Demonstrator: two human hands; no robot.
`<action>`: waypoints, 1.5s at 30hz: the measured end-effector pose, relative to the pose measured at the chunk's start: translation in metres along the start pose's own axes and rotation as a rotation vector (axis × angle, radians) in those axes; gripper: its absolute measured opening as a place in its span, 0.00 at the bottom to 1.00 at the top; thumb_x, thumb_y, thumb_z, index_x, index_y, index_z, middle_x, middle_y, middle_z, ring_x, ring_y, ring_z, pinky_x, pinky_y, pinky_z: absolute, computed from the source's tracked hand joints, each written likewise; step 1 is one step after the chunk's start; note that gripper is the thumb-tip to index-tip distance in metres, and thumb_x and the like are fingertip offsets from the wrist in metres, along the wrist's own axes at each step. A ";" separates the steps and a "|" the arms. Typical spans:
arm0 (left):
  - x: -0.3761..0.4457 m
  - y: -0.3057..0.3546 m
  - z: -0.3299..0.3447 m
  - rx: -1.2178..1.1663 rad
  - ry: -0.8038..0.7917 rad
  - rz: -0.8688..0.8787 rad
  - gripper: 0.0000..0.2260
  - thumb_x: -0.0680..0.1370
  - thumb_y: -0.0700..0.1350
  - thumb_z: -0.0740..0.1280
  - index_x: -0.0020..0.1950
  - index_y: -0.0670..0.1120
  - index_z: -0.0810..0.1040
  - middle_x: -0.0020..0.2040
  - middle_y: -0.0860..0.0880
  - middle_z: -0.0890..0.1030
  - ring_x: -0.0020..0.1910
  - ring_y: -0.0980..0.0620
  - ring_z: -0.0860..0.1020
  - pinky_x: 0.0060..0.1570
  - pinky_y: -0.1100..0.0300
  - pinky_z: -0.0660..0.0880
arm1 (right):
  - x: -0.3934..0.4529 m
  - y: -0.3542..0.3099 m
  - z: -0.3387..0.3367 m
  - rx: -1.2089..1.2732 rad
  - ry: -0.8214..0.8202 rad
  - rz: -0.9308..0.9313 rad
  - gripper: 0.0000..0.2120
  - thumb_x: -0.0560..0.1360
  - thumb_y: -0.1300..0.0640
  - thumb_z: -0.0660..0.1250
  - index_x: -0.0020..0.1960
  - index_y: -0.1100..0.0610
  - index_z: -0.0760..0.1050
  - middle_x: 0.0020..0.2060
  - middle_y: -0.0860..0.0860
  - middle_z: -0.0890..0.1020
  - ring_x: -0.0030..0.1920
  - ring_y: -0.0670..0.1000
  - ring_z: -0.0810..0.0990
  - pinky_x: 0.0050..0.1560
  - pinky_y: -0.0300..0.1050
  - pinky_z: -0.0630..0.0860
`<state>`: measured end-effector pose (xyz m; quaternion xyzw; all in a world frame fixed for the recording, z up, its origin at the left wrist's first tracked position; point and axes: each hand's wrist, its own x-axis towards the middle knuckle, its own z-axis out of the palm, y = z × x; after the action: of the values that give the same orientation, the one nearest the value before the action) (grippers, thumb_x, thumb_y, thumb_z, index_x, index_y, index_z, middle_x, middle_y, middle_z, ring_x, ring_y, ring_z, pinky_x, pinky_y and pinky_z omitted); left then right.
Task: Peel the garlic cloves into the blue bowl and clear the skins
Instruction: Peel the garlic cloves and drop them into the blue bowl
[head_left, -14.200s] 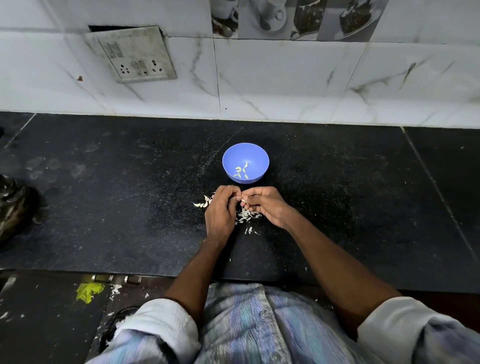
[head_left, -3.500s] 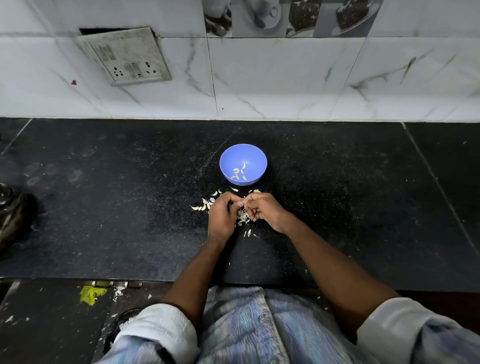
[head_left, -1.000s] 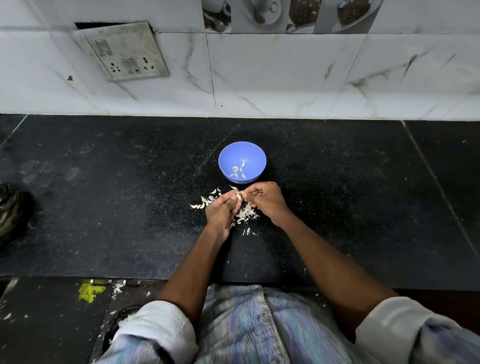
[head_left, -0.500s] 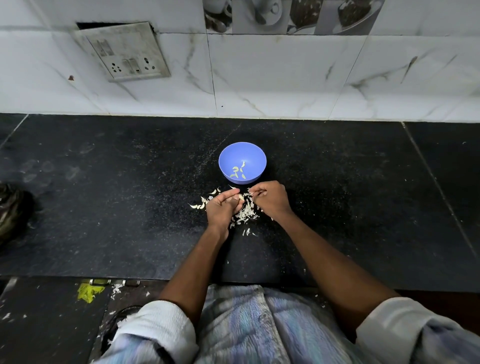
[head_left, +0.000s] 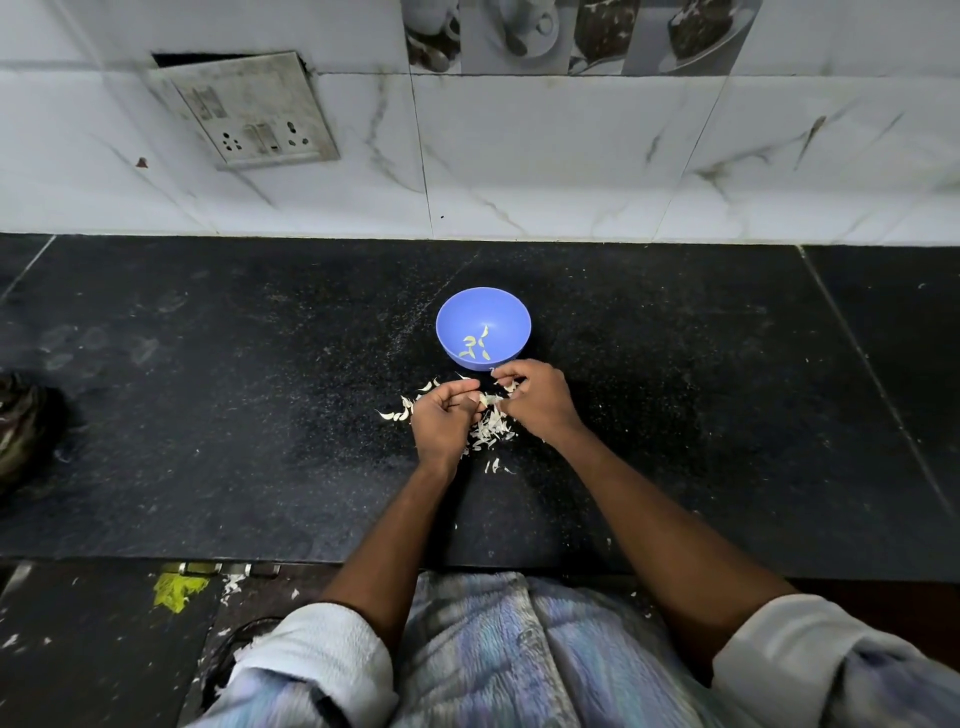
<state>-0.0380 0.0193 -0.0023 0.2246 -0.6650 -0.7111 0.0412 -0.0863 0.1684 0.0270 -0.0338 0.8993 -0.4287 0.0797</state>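
Inside, the blue bowl holds a few peeled cloves; both hands' grips cannot be told.

Blue bowl, black speckled counter, white grey-veined wall tiles.

We are keeping our left hand and right hand close together on the tabletop. The bowl is sitting just beyond the right hand, with peeled cloves lying in it. The skins are lying between and under both hands, some spilling left of the left hand. A wall socket is hanging far beyond, to the left.
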 end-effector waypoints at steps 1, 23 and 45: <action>0.000 0.000 0.000 0.004 0.007 0.008 0.09 0.80 0.33 0.70 0.54 0.44 0.86 0.43 0.42 0.88 0.38 0.51 0.83 0.43 0.58 0.82 | -0.001 -0.002 0.000 0.031 -0.018 -0.016 0.18 0.67 0.64 0.77 0.54 0.51 0.86 0.46 0.44 0.85 0.38 0.38 0.80 0.47 0.39 0.81; -0.008 0.001 -0.004 0.246 0.042 0.253 0.10 0.76 0.33 0.74 0.54 0.45 0.84 0.35 0.50 0.86 0.34 0.55 0.83 0.41 0.60 0.80 | -0.011 -0.012 0.005 0.344 -0.049 0.142 0.02 0.72 0.62 0.77 0.42 0.56 0.87 0.36 0.48 0.87 0.35 0.40 0.82 0.34 0.33 0.75; -0.006 0.002 -0.004 0.055 0.018 0.143 0.11 0.79 0.34 0.72 0.59 0.44 0.83 0.44 0.45 0.88 0.42 0.51 0.84 0.49 0.54 0.82 | 0.000 -0.002 0.004 0.062 0.066 0.063 0.04 0.75 0.57 0.72 0.43 0.51 0.85 0.34 0.43 0.85 0.37 0.42 0.83 0.47 0.49 0.83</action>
<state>-0.0312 0.0181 0.0008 0.1837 -0.6984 -0.6856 0.0917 -0.0859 0.1643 0.0261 0.0113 0.8884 -0.4543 0.0643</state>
